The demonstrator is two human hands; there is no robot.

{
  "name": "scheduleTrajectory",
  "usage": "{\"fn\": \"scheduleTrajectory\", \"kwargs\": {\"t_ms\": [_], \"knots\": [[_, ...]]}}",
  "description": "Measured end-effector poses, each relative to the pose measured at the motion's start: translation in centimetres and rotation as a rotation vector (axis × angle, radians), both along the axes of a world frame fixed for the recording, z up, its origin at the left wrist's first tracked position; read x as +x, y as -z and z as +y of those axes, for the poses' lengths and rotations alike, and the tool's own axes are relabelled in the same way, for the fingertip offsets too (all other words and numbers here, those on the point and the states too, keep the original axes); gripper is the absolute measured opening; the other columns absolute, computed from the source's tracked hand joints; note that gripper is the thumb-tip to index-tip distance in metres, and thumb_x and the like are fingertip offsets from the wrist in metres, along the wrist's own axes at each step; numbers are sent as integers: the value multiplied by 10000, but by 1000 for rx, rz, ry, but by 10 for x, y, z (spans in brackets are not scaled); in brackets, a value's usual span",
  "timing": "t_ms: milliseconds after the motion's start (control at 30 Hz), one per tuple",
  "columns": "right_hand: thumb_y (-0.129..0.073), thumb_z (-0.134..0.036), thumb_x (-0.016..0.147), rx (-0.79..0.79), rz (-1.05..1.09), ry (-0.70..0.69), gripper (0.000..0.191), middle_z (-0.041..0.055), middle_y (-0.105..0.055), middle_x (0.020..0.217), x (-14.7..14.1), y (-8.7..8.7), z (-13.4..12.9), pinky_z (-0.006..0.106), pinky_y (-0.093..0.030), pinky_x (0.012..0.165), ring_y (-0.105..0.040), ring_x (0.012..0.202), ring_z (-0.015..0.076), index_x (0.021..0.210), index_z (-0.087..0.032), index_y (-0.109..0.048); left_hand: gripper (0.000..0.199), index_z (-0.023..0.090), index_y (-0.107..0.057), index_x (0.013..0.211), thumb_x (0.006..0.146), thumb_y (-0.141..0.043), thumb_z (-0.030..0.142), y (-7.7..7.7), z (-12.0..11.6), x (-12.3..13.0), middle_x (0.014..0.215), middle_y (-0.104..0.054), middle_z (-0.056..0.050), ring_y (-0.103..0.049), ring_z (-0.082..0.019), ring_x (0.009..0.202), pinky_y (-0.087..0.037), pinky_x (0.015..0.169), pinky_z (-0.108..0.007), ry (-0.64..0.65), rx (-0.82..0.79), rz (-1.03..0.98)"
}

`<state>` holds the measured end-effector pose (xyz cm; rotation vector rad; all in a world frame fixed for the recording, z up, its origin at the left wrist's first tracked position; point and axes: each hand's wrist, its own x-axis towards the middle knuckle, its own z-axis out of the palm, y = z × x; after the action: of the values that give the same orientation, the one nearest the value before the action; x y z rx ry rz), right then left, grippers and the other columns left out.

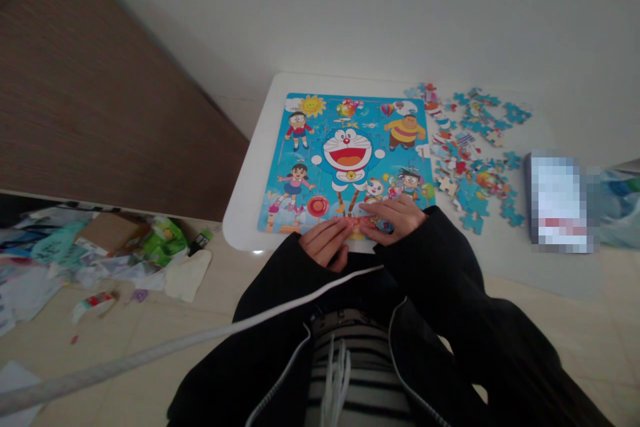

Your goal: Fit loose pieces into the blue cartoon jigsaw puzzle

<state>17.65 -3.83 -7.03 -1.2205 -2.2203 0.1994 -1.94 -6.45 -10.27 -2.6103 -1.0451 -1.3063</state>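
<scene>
A blue cartoon puzzle board lies on the white table, a smiling blue-and-white cat figure at its middle. Over the board's lower edge, my left hand has its fingers pressed together, fingertips on a small reddish area of the picture. My right hand rests on the lower right part of the board, its fingers bent and fingertips close to those of my left hand. Whether either hand pinches a piece is too small to tell. Loose puzzle pieces are scattered right of the board.
The white table stands against a pale wall. A phone-like object, blurred out, lies at its right, beside a clear plastic bag. A brown panel rises at left above bags and litter on the floor. A pale cord crosses in front.
</scene>
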Motion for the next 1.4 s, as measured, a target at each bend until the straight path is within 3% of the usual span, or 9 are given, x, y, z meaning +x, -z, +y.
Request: {"fn": "scheduleTrajectory", "kwargs": {"t_ms": [100,367,533,767,933,1033,1133,1267,1400], "knots": [[-610,-364,774,-65,-70,-12,300,69,-700,884,2,1,7,339,-437,744,-615,748,179,994,-171,-678,285,81,-612,1020,750,-524,102,-3,0,1,965,-680,-112,-620,-190,962,-537,852,-285,-1,-4,10],[-670,-440,688,-144,-99,-7,249,48,-649,862,4,-1,15,329,-406,710,-567,731,177,802,-220,-699,283,83,-614,1012,739,-540,83,-11,1,1,947,-688,-113,-640,-192,920,-547,824,-288,-2,-49,25],[-663,-372,708,-174,-22,-70,201,41,-659,830,3,-2,17,304,-442,704,-588,738,165,813,-201,-677,284,102,-608,1026,754,-527,88,-9,1,1,955,-687,-100,-637,-177,932,-546,830,-280,-3,-43,11],[-613,-232,704,-525,277,-150,103,-16,-673,675,10,0,30,169,-458,507,-596,544,81,768,-216,-692,325,121,-599,1055,736,-546,86,-5,1,-1,987,-680,-85,-631,-173,947,-545,836,-277,-1,-50,31],[-610,-207,709,-688,257,-139,133,-15,-684,642,5,-1,41,153,-451,479,-610,522,82,803,-203,-705,351,109,-591,1068,720,-557,79,-3,1,-3,1000,-676,-89,-624,-172,959,-534,857,-276,5,-46,38],[-622,-164,693,-623,160,-107,123,-19,-686,643,-2,-2,45,143,-431,473,-604,520,73,775,-201,-706,322,108,-602,1043,727,-547,82,-5,2,-1,977,-682,-88,-632,-170,941,-538,845,-272,-2,-41,35],[-634,-161,688,-422,65,-110,112,-20,-680,637,-4,-5,43,154,-419,483,-591,520,71,758,-207,-708,286,108,-611,1015,743,-526,86,-8,2,1,955,-687,-90,-639,-169,922,-542,830,-270,-11,-38,19],[-614,-234,743,-157,43,-121,113,1,-686,668,2,-6,34,193,-437,537,-604,567,92,794,-209,-711,276,101,-615,1004,741,-533,87,-8,2,2,944,-688,-95,-637,-172,928,-538,835,-267,-12,-39,17],[-612,-349,770,5,-26,-169,170,27,-707,746,6,1,26,257,-450,631,-631,668,137,780,-214,-715,281,90,-619,999,728,-547,80,-9,1,1,953,-683,-102,-633,-177,927,-534,839,-269,-3,-47,26]]}}
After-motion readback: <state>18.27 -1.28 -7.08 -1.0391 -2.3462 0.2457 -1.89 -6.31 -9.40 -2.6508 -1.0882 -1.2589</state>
